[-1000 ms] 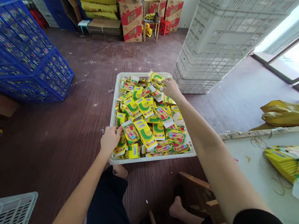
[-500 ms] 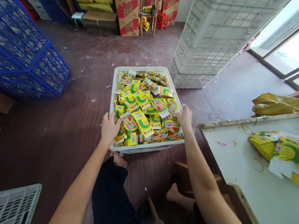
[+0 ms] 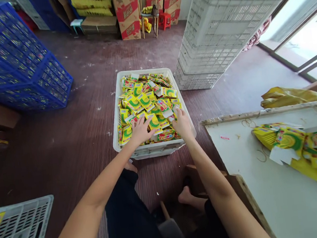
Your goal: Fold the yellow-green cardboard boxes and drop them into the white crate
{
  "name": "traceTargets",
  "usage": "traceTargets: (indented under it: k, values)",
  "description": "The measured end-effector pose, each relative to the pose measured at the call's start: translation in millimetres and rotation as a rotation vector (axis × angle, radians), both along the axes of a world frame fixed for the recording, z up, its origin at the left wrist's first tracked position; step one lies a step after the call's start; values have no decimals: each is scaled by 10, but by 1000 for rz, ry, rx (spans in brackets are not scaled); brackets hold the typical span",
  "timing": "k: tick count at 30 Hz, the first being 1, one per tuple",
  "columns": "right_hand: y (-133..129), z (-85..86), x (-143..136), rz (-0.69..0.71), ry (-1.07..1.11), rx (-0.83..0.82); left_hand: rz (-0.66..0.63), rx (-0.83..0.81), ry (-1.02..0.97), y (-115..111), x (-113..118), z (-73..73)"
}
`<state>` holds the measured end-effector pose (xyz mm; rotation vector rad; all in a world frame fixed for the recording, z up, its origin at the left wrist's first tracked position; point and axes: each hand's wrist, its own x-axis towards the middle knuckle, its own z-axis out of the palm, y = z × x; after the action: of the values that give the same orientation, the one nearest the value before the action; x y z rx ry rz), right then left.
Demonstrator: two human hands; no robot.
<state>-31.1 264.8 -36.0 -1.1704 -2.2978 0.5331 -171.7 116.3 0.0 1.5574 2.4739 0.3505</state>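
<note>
A white plastic crate (image 3: pixel 116 138) full of small yellow-and-green printed cartons (image 3: pixel 145 101) stands on the floor in front of me. My left hand (image 3: pixel 142 131) rests over the cartons near the crate's front, its fingers spread, touching the ones beneath. My right hand (image 3: pixel 182 124) reaches over the right side of the pile, with slightly bent, parted fingers against the cartons. Neither hand lifts a carton. Some cartons below my palms are hidden.
Blue crates (image 3: pixel 42 77) are stacked at left, tall white crates (image 3: pixel 205 51) at right. A white-topped table (image 3: pixel 240 156) at right bears flattened carton bundles (image 3: pixel 289 140). A grey crate (image 3: pixel 30 221) lies at lower left. Cardboard boxes (image 3: pixel 127 15) stand at the back.
Both my hands have moved from the crate's side rims inward onto the cartons. The view has shifted slightly; the crate appears a little further left.
</note>
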Motion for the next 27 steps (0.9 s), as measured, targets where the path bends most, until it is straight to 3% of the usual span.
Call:
traceTargets:
  k: [4,7,11,15,17,20,23,27]
  values:
    - [-61,96,-490,75,-49,0,196,130,-56,143,67,-49]
    - [-92,137,-644,79,-67,-7,266,340,-180,248,153,-152]
    - [-47,195,-469,31,2,41,234,685,-431,274,147,-176]
    - [89,193,-37,-154,-34,13,318,830,-393,72,-253,18]
    - [122,145,163,-195,-109,-29,400,772,-275,-88,-538,92]
    - [81,51,334,-184,-136,-49,468,493,-167,-306,-839,48]
    - [-14,-7,348,-145,-176,-46,411,283,-146,-427,-893,-142]
    - [-103,6,293,-38,-329,-29,390,265,-91,-458,-831,-314]
